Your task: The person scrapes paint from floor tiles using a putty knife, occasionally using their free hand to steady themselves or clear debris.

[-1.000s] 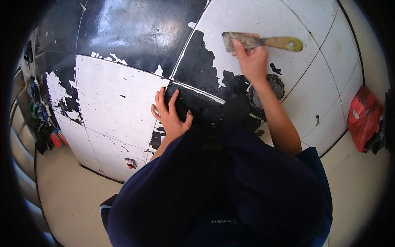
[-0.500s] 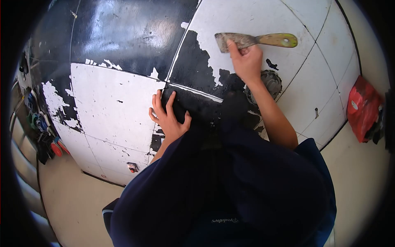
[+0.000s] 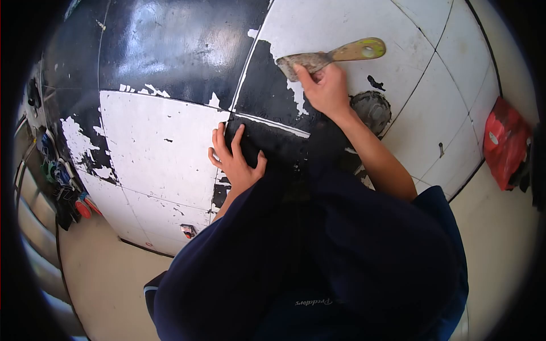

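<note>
My right hand (image 3: pixel 327 91) grips a putty knife (image 3: pixel 358 51) by its stained blade, thumb on top, with the worn yellow-green handle pointing right. The blade's edge lies at the ragged border where black coating (image 3: pixel 264 77) meets white tile (image 3: pixel 335 23). Fingers spread, my left hand (image 3: pixel 236 159) rests on the floor surface across the border between a white tile (image 3: pixel 159 142) and a black patch near my knees. A thin white strip of bare surface runs between the two hands.
Glossy black coating (image 3: pixel 176 45) covers the upper left. Beside my right forearm is a round grey patch (image 3: pixel 371 112). A red bag (image 3: pixel 506 145) lies at the far right. A small red-and-white object (image 3: pixel 188 230) sits lower left, and tangled items (image 3: pixel 60 176) line the left edge.
My right hand has moved left with the putty knife, bringing its blade from the white tile to the black coating's edge. My left hand stays in place.
</note>
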The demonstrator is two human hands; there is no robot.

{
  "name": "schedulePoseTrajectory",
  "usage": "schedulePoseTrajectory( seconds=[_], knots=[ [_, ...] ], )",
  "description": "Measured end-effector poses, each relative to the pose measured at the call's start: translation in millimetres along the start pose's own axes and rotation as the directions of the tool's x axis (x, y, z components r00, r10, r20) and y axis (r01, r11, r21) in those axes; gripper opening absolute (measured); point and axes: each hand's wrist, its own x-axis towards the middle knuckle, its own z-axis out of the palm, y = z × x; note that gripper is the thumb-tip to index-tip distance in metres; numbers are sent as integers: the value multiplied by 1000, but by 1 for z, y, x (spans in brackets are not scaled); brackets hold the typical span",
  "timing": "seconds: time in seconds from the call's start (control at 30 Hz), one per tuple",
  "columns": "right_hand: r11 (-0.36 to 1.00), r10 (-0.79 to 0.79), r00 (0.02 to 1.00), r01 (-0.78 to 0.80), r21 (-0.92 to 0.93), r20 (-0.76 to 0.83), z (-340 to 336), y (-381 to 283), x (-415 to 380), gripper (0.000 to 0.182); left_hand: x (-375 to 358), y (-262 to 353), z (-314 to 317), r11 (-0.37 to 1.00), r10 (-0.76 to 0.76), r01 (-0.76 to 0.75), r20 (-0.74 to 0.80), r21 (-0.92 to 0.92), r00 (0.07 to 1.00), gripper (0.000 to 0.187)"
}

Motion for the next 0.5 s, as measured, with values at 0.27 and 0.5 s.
schedulePoseTrajectory(
  seconds=[0.27,0.5],
  knots=[
    [982,17,997,-2,-190,78,-5,-12,-4,19,0,0,-1,1000,13,-13,-5,-21,1000,78],
    [986,-97,993,106,-127,71,-5,15,-3,19,-1,-1,0,1000,7,-7,0,-25,1000,77]
  ],
)
